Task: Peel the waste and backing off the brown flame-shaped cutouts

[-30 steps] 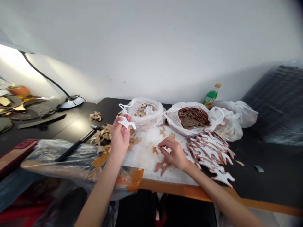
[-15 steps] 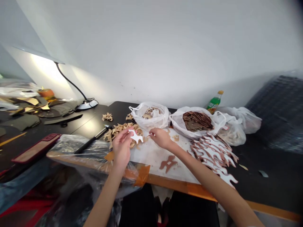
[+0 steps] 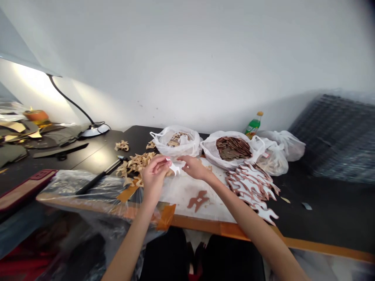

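Note:
Pinched in my left hand (image 3: 156, 171) is a small white cutout (image 3: 175, 168) with curved points. Close to its right side is my right hand (image 3: 191, 167), fingers curled together; whatever they hold, if anything, is too small to make out. Below the hands a brown curved cutout (image 3: 198, 200) lies on a white sheet (image 3: 181, 195). Tan curled pieces (image 3: 133, 166) are heaped left of my left hand. Many white-faced brown cutouts (image 3: 249, 183) overlap in a pile to the right of my right forearm.
Behind the hands stand a white bag of tan pieces (image 3: 178, 146) and a white bag of brown pieces (image 3: 233, 150). A green bottle (image 3: 253, 125) is by the wall. A lamp (image 3: 93, 129), a black-handled tool (image 3: 96, 180) and a red-edged phone case (image 3: 26, 189) are left.
The view has swung right, so things sit further left. My hands have come closer together, and the white cutout is turned and partly covered by my left fingers.

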Available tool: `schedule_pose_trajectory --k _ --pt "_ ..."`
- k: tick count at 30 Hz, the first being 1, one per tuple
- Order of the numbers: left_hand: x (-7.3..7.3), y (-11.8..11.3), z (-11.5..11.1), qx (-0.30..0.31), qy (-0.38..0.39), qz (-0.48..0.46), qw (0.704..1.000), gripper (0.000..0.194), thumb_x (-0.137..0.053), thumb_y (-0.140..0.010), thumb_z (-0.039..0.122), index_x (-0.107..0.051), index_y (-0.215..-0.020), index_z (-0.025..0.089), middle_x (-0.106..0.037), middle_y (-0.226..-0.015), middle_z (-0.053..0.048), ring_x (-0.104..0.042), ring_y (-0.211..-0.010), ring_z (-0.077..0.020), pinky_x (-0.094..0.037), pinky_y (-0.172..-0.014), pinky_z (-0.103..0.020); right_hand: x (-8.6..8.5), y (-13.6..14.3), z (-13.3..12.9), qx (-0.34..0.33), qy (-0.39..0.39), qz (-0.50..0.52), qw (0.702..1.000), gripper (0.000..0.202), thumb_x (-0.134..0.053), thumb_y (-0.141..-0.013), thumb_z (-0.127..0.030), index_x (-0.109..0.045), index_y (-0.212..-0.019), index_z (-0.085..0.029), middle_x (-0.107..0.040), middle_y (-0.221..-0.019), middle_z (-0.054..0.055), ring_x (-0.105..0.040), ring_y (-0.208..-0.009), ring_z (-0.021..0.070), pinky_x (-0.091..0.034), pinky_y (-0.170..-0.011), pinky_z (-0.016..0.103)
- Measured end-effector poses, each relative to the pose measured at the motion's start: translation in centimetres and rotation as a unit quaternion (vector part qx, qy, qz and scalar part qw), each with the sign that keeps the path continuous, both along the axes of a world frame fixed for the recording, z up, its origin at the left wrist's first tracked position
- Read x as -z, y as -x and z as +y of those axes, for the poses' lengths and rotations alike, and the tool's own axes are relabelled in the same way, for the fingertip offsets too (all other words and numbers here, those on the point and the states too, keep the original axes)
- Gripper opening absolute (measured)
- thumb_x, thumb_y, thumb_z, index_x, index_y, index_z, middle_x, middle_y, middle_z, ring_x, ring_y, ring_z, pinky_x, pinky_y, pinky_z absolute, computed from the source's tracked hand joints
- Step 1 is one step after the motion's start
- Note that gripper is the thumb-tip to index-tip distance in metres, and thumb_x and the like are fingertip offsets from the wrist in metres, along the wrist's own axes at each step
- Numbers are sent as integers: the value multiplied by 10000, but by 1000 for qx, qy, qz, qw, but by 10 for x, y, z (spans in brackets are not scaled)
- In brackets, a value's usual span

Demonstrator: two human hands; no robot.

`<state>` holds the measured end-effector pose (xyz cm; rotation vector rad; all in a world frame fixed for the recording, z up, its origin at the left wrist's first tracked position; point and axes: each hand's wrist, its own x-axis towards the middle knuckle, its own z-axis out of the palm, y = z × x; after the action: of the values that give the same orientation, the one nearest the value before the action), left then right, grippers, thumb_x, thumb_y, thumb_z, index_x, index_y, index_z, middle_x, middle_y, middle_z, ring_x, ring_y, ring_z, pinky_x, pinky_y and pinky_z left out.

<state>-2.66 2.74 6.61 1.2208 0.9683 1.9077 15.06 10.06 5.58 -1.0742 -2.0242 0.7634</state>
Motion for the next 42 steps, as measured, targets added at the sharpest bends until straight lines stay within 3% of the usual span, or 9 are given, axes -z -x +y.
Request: schedule_pose_trajectory --k 4,7,10,16,23,29,33,38,42 --pt "-6 -7 -3 -13 -13 116 993 168 -878 -769 290 -826 -914 225 -733 -1030 -69 -687 -945 -221 -562 -849 -295 -8 -27 -26 22 -14 38 999 144 -609 -999 -247 -727 -1000 -165 -759 -960 52 -663 -835 160 -495 -757 268" --pt "-7 -15 -3 -38 -34 224 973 116 -856 -780 259 -829 -893 261 -732 -991 -60 -672 -969 -254 -546 -917 -349 -6 -41 -53 11 -27 64 998 204 -682 -979 -366 -719 -897 -183 -727 -827 12 -620 -738 150 -462 -690 255" --pt "-4 -27 0 -43 -50 302 951 117 -817 -808 231 -828 -913 283 -731 -1008 -57 -677 -973 -272 -526 -958 -387 2 -42 -69 32 -60 41 997 165 -730 -937 -317 -716 -833 -190 -719 -783 5 -592 -682 142 -440 -669 260" --pt "-1 -47 2 -46 -62 375 924 104 -793 -827 216 -826 -899 284 -735 -990 -66 -677 -959 -296 -483 -1003 -429 14 -42 -71 83 -90 48 991 204 -643 -953 -270 -673 -767 -190 -667 -709 1 -558 -640 140 -409 -653 263" --pt "6 -51 -6 5 -61 362 930 518 -866 -808 312 -744 -1310 337 -736 -1159 -85 -677 -1108 -329 -493 -1023 -422 23 -53 -78 127 28 198 972 272 -656 -923 -419 -666 -766 -196 -613 -656 -6 -519 -604 149 -404 -595 270" --pt "25 -51 -11 11 -58 403 914 317 -873 -808 303 -821 -1120 314 -751 -1166 -97 -692 -1116 -337 -465 -1059 -462 33 -64 -89 71 134 257 954 367 -713 -881 -547 -696 -782 -194 -641 -689 1 -555 -630 151 -444 -607 268" --pt "25 -51 -14 17 -78 447 891 134 -804 -873 247 -817 -1004 271 -767 -1071 -67 -718 -1047 -284 -470 -1060 -461 34 -70 -95 59 154 257 952 410 -743 -881 -590 -711 -801 -189 -644 -690 -4 -541 -615 136 -428 -597 258" --pt "22 -50 -15 3 -107 530 841 245 -782 -899 253 -759 -1141 226 -767 -1160 -79 -723 -1097 -276 -490 -1020 -459 33 -74 -97 45 153 256 953 413 -770 -874 -593 -727 -813 -187 -665 -706 0 -545 -619 136 -421 -600 259" --pt "23 -48 -14 4 -117 554 824 127 -764 -898 238 -765 -1022 216 -784 -1119 -68 -745 -1023 -257 -503 -969 -450 34 -78 -100 17 159 233 959 378 -738 -919 -565 -754 -883 -189 -722 -738 16 -624 -662 165 -460 -634 273"
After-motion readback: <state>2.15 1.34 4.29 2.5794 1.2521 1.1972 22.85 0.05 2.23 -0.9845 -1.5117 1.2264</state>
